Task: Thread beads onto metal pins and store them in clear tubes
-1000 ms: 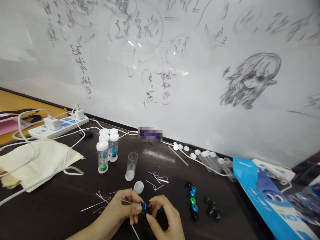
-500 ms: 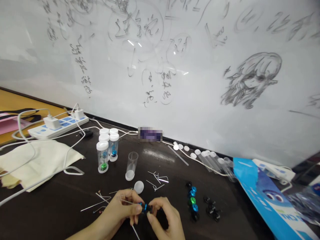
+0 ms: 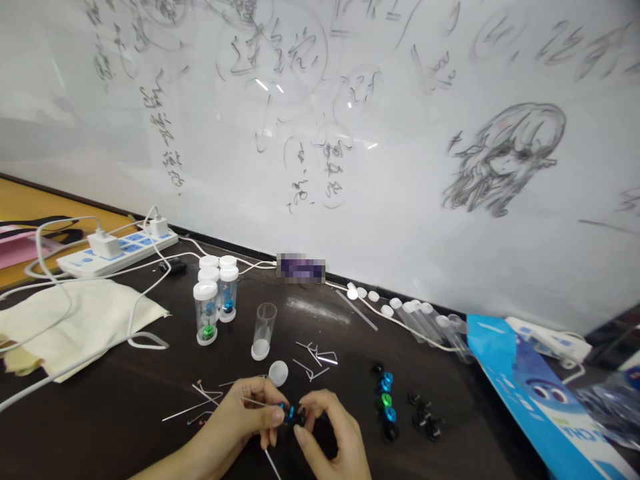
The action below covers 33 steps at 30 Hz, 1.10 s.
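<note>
At the front centre, my left hand (image 3: 244,419) is closed in a pinch on a small blue-and-black spool-like part (image 3: 291,414). My right hand (image 3: 336,433) has its thumb and forefinger pressed on the black end of the same part. A thin metal rod (image 3: 273,463) juts down below my left fingers, and another thin rod lies across that hand; how they join the part is hidden. Just beyond my left fingertips lies a round white cap (image 3: 278,373). An uncapped clear tube (image 3: 263,331) stands behind it. Bent metal rods (image 3: 204,402) lie beside my left wrist.
White-capped tubes (image 3: 205,313) holding coloured parts stand at left. More bent rods (image 3: 314,360) lie mid-table. Blue, green and black spools (image 3: 386,401) and small black pieces (image 3: 425,417) are at right. A power strip (image 3: 117,253), cables, cloth (image 3: 85,320) and blue package (image 3: 535,393) surround them.
Both hands stay in nearly the same place. The black end of the held part appears slightly turned between my right fingertips.
</note>
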Tool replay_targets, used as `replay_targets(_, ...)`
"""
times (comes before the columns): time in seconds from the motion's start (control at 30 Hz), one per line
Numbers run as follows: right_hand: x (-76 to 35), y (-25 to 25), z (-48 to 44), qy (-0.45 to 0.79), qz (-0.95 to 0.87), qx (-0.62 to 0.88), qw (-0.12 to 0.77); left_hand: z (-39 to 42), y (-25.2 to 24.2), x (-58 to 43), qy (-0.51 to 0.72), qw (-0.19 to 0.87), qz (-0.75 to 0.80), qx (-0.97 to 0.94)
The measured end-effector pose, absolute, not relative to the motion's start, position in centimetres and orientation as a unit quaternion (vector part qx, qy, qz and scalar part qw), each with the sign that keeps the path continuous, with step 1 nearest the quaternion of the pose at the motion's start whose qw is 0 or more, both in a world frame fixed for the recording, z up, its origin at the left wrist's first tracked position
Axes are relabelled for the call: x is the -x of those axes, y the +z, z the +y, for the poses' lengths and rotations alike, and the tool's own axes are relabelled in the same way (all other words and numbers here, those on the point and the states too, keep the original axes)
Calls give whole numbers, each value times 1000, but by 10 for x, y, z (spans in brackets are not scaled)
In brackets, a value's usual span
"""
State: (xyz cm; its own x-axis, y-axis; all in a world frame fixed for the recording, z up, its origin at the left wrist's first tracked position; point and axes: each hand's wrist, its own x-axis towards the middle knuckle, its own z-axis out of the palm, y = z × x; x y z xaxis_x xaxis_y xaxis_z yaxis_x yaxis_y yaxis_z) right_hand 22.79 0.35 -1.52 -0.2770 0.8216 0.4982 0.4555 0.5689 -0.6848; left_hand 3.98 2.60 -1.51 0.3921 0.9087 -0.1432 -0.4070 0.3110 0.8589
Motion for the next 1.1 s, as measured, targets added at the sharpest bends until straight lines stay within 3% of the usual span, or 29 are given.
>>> replay_targets(1.1, -225, -11, 3, 220, -770, 404, 441, 28, -16, -39, 444, 742, 325, -383)
